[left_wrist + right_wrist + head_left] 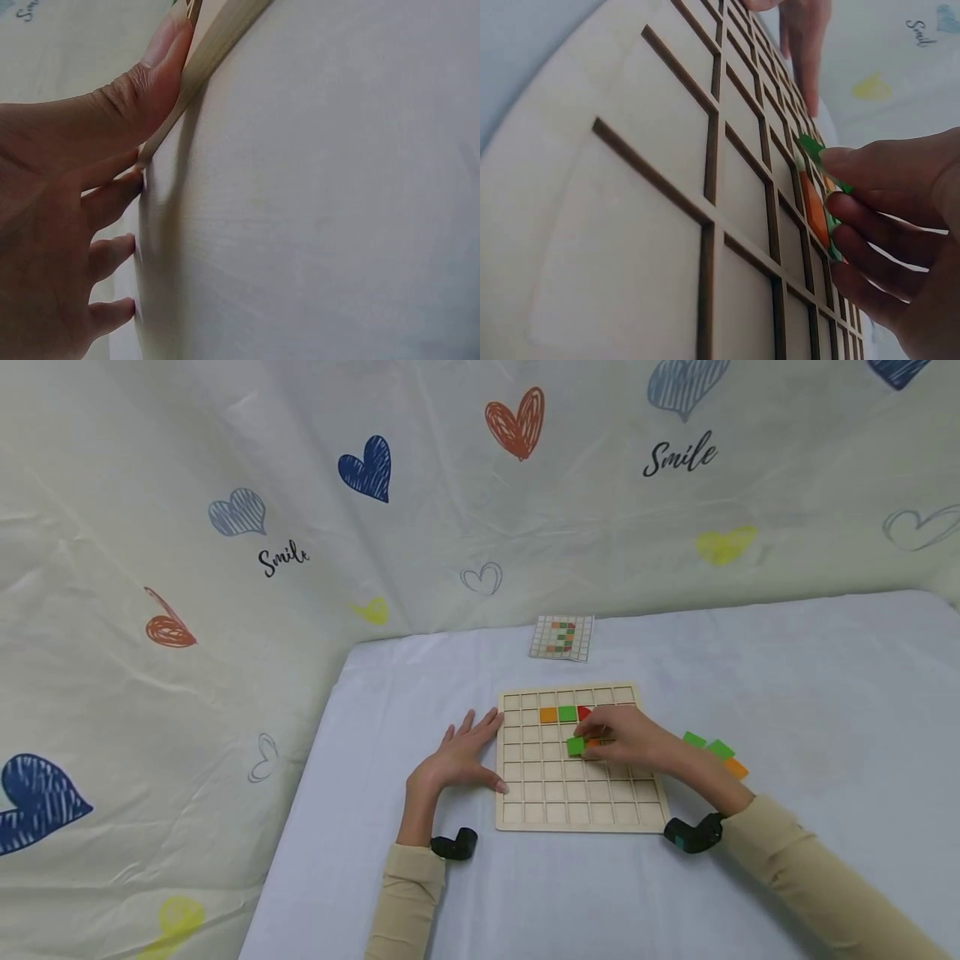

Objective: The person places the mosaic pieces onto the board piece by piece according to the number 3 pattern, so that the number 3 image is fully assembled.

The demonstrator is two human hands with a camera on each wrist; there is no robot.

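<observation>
A light wooden grid board (555,817) lies on the white-covered table. My right hand (626,737) pinches a green square tile (575,747) between thumb and finger, tilted just over a cell near the middle. Beside it an orange tile (814,208) sits in the grid, partly hidden by my fingers in the head view. In a row above lie an orange square (548,715), a green square (567,714) and a red piece (584,712). My left hand (459,760), fingers spread, touches the board's left edge with its thumb and a fingertip.
Loose green tiles (720,749) and an orange tile (737,768) lie right of the board, near my right forearm. Behind the board rests a printed pattern card (562,637). A heart-printed cloth (420,568) hangs along the back and left.
</observation>
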